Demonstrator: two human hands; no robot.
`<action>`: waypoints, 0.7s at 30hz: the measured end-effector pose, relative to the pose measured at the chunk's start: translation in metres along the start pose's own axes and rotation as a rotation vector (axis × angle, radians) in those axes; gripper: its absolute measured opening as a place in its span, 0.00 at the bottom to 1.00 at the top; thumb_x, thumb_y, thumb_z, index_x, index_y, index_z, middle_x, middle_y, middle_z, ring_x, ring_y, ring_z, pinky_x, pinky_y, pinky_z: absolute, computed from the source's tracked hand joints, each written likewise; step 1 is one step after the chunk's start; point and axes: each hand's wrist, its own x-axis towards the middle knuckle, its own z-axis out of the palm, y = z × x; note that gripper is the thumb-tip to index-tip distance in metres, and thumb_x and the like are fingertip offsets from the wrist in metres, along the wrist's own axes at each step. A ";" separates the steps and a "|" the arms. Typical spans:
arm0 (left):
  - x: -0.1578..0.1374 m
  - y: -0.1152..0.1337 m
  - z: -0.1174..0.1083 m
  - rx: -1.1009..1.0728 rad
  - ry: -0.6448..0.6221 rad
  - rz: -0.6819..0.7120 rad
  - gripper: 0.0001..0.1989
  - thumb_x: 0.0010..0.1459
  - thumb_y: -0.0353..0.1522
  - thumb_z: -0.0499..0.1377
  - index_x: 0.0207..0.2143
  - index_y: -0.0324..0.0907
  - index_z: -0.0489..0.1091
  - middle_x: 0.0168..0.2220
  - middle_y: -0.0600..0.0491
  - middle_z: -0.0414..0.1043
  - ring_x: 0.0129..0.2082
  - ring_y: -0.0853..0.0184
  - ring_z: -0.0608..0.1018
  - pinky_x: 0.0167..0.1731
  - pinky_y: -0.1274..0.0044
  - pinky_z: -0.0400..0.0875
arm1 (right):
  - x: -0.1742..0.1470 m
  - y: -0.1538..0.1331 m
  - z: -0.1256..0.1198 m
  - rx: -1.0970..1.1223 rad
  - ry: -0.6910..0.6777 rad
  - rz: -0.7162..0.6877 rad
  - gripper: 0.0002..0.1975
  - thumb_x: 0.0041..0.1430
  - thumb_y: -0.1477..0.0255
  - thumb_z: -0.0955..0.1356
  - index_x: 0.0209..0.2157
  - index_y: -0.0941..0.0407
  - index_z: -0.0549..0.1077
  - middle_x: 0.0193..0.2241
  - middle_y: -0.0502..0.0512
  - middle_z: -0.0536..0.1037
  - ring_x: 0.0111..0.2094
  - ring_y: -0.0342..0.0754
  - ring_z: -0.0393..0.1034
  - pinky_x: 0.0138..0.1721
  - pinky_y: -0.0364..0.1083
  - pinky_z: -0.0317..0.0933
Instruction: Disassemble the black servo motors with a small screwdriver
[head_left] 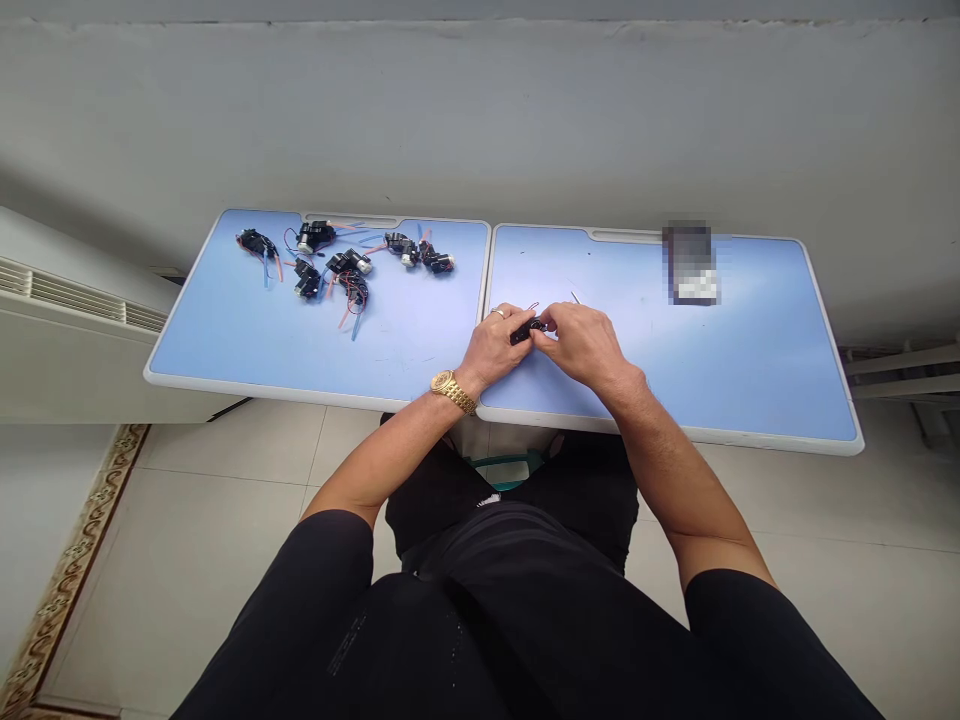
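Over the right-hand tabletop, close to the seam, both hands meet on a small black part (523, 331) with a thin reddish wire loop beside it. My left hand (491, 348) is closed around its left side. From the other side, the fingertips of my right hand (586, 342) pinch the same part at its right end. Fingers cover much of it, so its exact kind does not show. A thin pale rod (576, 297) sticks out just behind my right hand; whether it lies on the table or is held is unclear.
Several black wired assemblies (350, 262) with blue and orange strips lie on the left blue tabletop (247, 335). A pixelated dark object (690, 265) sits at the right tabletop's back. The wall stands close behind, and a vented white unit (75, 300) is at the left.
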 end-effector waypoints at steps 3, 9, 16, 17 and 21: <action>0.000 -0.001 0.001 -0.003 -0.005 0.001 0.20 0.67 0.29 0.68 0.60 0.47 0.81 0.53 0.48 0.82 0.53 0.60 0.83 0.58 0.68 0.80 | -0.002 0.001 0.000 0.018 0.017 -0.012 0.03 0.67 0.69 0.72 0.37 0.52 0.77 0.38 0.60 0.86 0.39 0.58 0.77 0.38 0.52 0.59; 0.000 -0.002 0.001 -0.001 -0.016 0.020 0.22 0.67 0.27 0.67 0.62 0.47 0.81 0.53 0.48 0.81 0.52 0.61 0.83 0.56 0.69 0.80 | -0.003 0.002 0.000 0.002 0.019 -0.017 0.03 0.67 0.68 0.72 0.37 0.52 0.77 0.39 0.61 0.86 0.40 0.58 0.78 0.39 0.52 0.60; 0.000 0.000 0.000 0.013 -0.034 0.023 0.21 0.68 0.28 0.67 0.62 0.46 0.80 0.54 0.48 0.81 0.53 0.60 0.83 0.56 0.68 0.80 | -0.002 0.002 0.000 0.054 0.010 -0.002 0.04 0.65 0.69 0.73 0.35 0.51 0.75 0.37 0.58 0.85 0.38 0.57 0.78 0.38 0.51 0.60; 0.000 0.000 -0.001 0.016 -0.035 0.018 0.21 0.68 0.28 0.67 0.62 0.46 0.80 0.54 0.48 0.81 0.53 0.60 0.83 0.56 0.68 0.80 | -0.002 0.002 0.000 0.056 0.011 -0.001 0.04 0.65 0.69 0.73 0.35 0.51 0.75 0.37 0.58 0.85 0.38 0.57 0.78 0.38 0.51 0.60; -0.001 -0.002 -0.001 0.018 -0.030 0.017 0.22 0.68 0.28 0.66 0.62 0.47 0.80 0.55 0.48 0.81 0.53 0.59 0.83 0.58 0.68 0.80 | -0.003 0.003 -0.002 0.051 0.035 -0.013 0.03 0.66 0.68 0.72 0.37 0.52 0.76 0.37 0.59 0.85 0.38 0.57 0.78 0.39 0.52 0.61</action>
